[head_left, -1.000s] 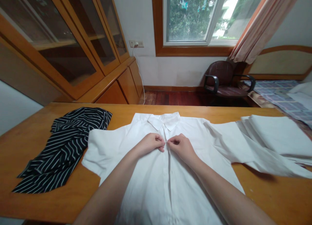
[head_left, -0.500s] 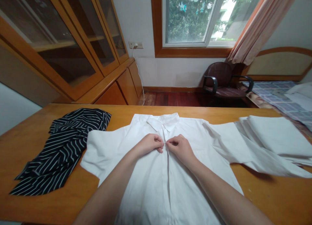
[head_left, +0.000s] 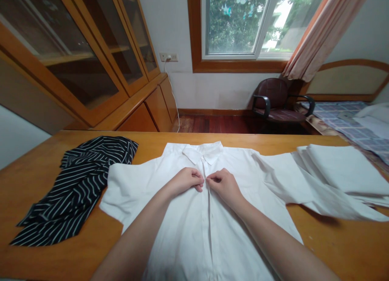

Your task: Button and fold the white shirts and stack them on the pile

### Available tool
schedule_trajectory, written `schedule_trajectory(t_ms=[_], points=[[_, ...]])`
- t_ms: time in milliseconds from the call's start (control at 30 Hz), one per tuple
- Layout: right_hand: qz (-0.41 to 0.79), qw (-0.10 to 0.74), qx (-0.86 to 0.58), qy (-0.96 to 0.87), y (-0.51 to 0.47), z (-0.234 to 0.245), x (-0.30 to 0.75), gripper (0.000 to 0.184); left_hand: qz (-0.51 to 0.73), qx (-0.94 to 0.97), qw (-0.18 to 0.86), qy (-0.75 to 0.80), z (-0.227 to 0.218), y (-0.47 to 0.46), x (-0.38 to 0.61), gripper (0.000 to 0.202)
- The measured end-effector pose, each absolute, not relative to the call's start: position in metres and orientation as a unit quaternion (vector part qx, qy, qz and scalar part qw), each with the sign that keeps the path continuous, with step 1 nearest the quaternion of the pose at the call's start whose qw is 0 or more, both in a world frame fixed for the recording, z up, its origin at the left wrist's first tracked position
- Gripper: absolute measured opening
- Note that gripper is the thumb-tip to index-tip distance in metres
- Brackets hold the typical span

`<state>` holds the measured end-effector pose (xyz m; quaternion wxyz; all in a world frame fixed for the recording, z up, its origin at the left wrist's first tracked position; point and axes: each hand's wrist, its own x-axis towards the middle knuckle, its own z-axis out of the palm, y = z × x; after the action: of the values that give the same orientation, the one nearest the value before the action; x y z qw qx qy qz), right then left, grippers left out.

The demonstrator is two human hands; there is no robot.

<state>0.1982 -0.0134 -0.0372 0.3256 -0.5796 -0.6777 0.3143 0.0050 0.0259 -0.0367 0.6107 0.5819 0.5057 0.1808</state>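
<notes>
A white collared shirt (head_left: 179,232) lies spread front side up, its collar toward the far edge of the wooden table (head_left: 33,183). My left hand (head_left: 187,179) pinches the front edge of the shirt a little below the collar. Close beside it, my right hand (head_left: 223,183) pinches the facing edge of the same front opening. The fingertips of both hands nearly meet, and whatever small part of the placket sits between them is hidden. Below the hands the front hangs slightly parted along its length.
A black garment with white stripes (head_left: 82,179) lies crumpled at the left. Folded white cloth (head_left: 346,167) is stacked at the right, by the shirt's sleeve. Beyond the table are a glass-door cabinet (head_left: 121,62), an armchair (head_left: 273,98) and a bed (head_left: 349,119).
</notes>
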Motion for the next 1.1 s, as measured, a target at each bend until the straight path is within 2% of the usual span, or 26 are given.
schedule_trajectory(t_ms=[1100], points=[[0.334, 0.355, -0.569, -0.663, -0.0114, -0.0421, 0.1986, 0.013, 0.179, 0.559, 0.651, 0.482, -0.0355, 0.0233, 0.0044, 0.008]])
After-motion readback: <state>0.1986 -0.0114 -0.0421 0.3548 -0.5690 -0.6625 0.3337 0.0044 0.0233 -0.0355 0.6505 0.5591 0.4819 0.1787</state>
